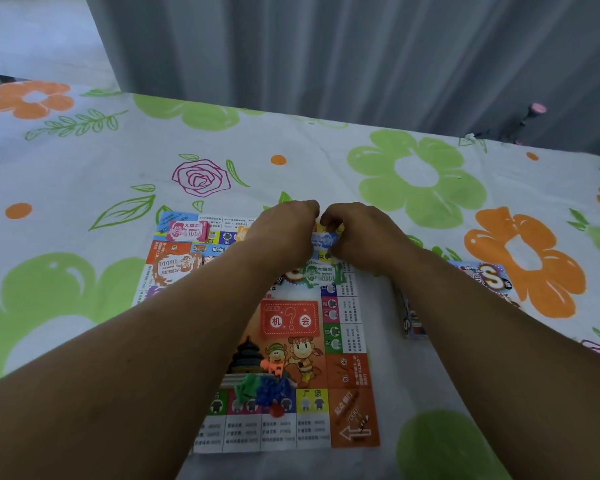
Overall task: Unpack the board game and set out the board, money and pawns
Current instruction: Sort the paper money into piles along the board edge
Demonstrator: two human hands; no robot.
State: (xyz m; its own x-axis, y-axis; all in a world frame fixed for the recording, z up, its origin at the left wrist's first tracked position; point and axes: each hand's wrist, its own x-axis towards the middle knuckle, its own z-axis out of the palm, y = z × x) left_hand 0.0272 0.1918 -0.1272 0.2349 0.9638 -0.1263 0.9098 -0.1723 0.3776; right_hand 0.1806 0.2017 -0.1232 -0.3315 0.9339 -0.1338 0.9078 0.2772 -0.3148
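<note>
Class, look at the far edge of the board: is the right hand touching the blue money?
Touching. The head view shows the right hand pinching the blue money, with no gap between them.

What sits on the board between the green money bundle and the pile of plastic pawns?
In the head view, only the board's printed red question-mark panel and cartoon figures; no loose piece lies there.

My left hand (281, 233) shows only its back, fingers hidden. The blue notes (326, 240) peek out as a sliver beside my right hand (359, 237). My right forearm (465, 327) covers part of the box (492, 277), toward the right edge of the cloth (84, 174). The pawns (267, 389) blur together, and I can't read the small print on the board (349, 375).
</note>
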